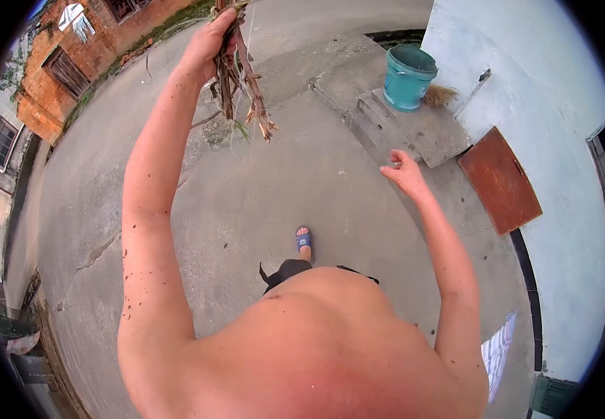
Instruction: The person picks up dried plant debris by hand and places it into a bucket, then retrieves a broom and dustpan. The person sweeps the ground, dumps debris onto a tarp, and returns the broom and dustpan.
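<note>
My left hand (212,43) is raised at the top of the view, its fingers wrapped round a bundle of dry plant stalks (243,77). Broken brown ends and a few green blades hang below the fist; the upper part of the bundle runs out of view. Off to the right, my right hand (404,173) is held over the concrete with nothing in it, thumb and fingers apart and slightly curled. It is nearest to a low stone slab (421,136), without visible contact. Bits of dark dirt cling to my left arm.
A teal bucket (410,78) stands on the slab, with straw bristles (439,96) beside it. A reddish-brown board (500,180) leans against the pale wall (547,119). Striped cloth (499,353) shows at lower right. A brick building (110,45) stands across the concrete ground (281,181).
</note>
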A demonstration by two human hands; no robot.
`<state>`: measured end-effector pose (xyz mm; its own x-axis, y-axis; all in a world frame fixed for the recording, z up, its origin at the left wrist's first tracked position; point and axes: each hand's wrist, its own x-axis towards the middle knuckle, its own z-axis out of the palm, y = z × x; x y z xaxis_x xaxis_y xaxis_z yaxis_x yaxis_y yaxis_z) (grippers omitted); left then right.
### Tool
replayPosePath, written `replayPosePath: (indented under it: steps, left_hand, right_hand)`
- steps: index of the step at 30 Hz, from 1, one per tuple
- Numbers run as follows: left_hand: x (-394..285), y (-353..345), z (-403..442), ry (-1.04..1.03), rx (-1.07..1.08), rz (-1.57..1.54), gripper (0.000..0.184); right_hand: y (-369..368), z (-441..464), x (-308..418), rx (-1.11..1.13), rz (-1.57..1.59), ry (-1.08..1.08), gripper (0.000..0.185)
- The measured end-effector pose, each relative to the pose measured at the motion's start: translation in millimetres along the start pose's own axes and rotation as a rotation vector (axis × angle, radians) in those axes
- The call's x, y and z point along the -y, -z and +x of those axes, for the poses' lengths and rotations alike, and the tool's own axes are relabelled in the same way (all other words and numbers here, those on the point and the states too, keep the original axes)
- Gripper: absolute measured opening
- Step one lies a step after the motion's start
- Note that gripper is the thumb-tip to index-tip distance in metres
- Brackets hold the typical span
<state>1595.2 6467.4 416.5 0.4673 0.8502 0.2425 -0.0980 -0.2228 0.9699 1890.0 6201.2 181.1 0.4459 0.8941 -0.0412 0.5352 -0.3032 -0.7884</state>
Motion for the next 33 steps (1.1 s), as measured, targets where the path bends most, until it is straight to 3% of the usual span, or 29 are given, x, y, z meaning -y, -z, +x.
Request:
replayPosePath:
  steps: [1,2,4,5,7,10,12,13,17,19,22,23,26,27,31,32,33]
  left_hand:
    - [-2.2,-11.5,33.0,0.002,0.070,0.028,0.034]
    - [-5.3,-22.5,68.0,0.056,0.126,-0.147,0.034]
    - [-11.1,-55.9,115.5,0.114,0.087,-0.259,0.035]
    - [-10.5,-65.6,134.7,0.121,0.109,-0.262,0.035]
    - [-21.9,-92.8,185.7,0.110,0.377,-0.276,0.039]
    - [-24.8,-140.8,248.9,0.130,0.433,-0.331,0.042]
    - [-7.1,-166.8,302.4,0.127,0.537,-0.375,0.044]
    - [4.6,-180.9,327.9,0.100,0.585,-0.382,0.042]
    - [43.9,-235.6,412.5,0.068,0.680,-0.417,0.046]
    - [56.8,-267.5,450.0,0.068,0.714,-0.480,0.045]
    - [59.7,-305.2,502.8,0.091,0.731,-0.506,0.045]
    - [59.1,-317.2,518.9,0.082,0.715,-0.511,0.045]
    - [60.4,-344.8,563.2,0.122,0.772,-0.574,0.046]
    - [61.8,-354.9,578.3,0.120,0.827,-0.583,0.046]
    - [67.5,-400.1,640.4,0.035,0.960,-0.615,0.047]
    - [72.1,-411.2,666.0,0.042,1.263,-0.704,0.042]
    - [69.1,-427.5,667.0,0.048,0.979,-0.663,0.042]
  right_hand:
    - [-1.1,41.8,16.0,0.008,0.011,0.046,0.071]
    - [-5.2,76.1,27.7,0.018,0.020,0.082,0.077]
    - [-8.6,144.9,51.6,-0.011,0.056,0.090,0.085]
    - [-12.3,179.7,53.7,-0.041,0.057,0.097,0.088]
    - [-5.2,255.4,54.4,-0.127,0.052,0.111,0.090]
    - [11.5,336.4,51.0,-0.308,-0.013,0.209,0.089]
    - [34.2,378.2,48.4,-0.203,-0.066,0.239,0.082]
    - [49.1,401.0,44.1,-0.149,-0.032,0.079,0.070]
    - [81.1,486.3,2.7,-0.185,0.009,0.170,0.057]
    - [99.7,534.3,-10.1,-0.247,0.198,0.309,0.049]
    - [125.8,588.7,-19.4,-0.057,0.371,0.227,0.046]
    - [134.7,599.5,-16.4,-0.147,0.448,0.195,0.042]
    - [165.5,629.2,-13.1,-0.105,0.469,0.289,0.035]
    - [176.4,637.7,-9.7,-0.087,0.583,0.181,0.026]
    - [232.3,672.9,-20.6,-0.318,0.529,0.160,0.019]
    - [254.7,678.1,-22.8,-0.417,0.433,0.133,0.020]
    - [271.7,691.9,-37.9,-0.502,0.436,0.147,0.021]
